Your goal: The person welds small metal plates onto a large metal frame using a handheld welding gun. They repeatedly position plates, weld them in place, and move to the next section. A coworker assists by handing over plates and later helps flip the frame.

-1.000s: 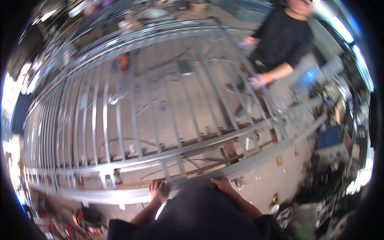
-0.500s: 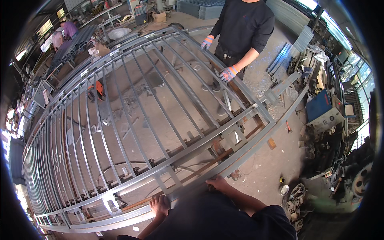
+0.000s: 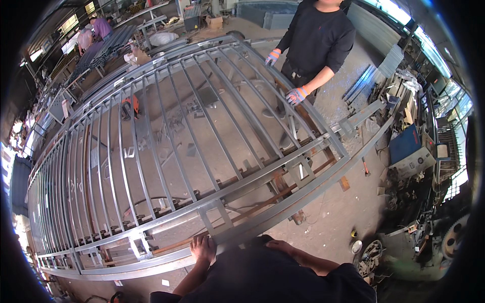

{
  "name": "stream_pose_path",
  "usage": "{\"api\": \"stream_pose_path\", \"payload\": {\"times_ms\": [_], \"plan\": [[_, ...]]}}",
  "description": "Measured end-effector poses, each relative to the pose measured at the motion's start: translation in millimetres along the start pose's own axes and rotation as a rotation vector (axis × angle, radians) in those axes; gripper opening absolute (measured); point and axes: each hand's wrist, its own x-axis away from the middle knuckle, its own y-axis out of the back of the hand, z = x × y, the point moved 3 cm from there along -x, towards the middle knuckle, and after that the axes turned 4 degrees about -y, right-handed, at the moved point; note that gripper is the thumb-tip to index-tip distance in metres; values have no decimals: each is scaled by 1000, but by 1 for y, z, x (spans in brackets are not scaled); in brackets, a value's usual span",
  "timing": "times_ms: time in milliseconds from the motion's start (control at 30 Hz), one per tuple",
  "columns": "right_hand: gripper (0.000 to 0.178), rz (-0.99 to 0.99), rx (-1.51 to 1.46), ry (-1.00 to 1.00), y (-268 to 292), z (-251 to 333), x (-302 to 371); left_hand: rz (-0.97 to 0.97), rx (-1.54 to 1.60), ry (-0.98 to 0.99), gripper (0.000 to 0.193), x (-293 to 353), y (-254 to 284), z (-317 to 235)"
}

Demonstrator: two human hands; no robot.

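A large grey metal frame [image 3: 228, 187] with many slim parallel bars spreads in front of me. My left hand [image 3: 203, 248] is closed over its near outer rail [image 3: 166, 264], fingertips on the upper side. My right hand [image 3: 278, 246] is drawn in against my dark shirt, just back from the same rail. Its fingers are mostly hidden, so their pose is unclear. Across the frame, a person in a black top [image 3: 322, 38] wears grey and orange gloves. One gloved hand [image 3: 297, 95] rests on the right end beam; the other [image 3: 273, 57] is near the far corner.
An orange tool [image 3: 132, 107] lies on the floor beyond the bars. At the right are a blue and white box [image 3: 410, 146], a red-handled hammer [image 3: 366, 167] and a bin of scrap [image 3: 373, 251]. Two people [image 3: 95, 33] bend over metal profiles at the far left.
My right hand has come back from the near rail toward my body. My left hand stays on the rail. The whole view has shifted slightly, and the person opposite stands much as before.
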Motion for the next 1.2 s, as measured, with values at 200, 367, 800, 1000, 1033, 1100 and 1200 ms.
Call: {"api": "stream_pose_path", "payload": {"times_ms": [200,367,800,1000,1033,1100,1200], "plan": [[41,-4,294,-42,-28,28,46,43,-19,33,38,3,7,0],[37,140,494,-88,-78,33,87,-97,238,-109,39,23,23,7],[33,241,1207,279,-239,4,105,935,1359,90,38,258,154,38],[30,356,1287,296,-283,21,95,690,1228,139,36,329,84,127],[31,358,1212,227,-288,17,91,578,1224,-20,36,320,116,121],[35,399,1211,-18,-300,16,84,376,1204,-289,39,317,198,90],[35,441,1110,-163,-326,20,64,390,1196,-373,39,300,233,86]]}}
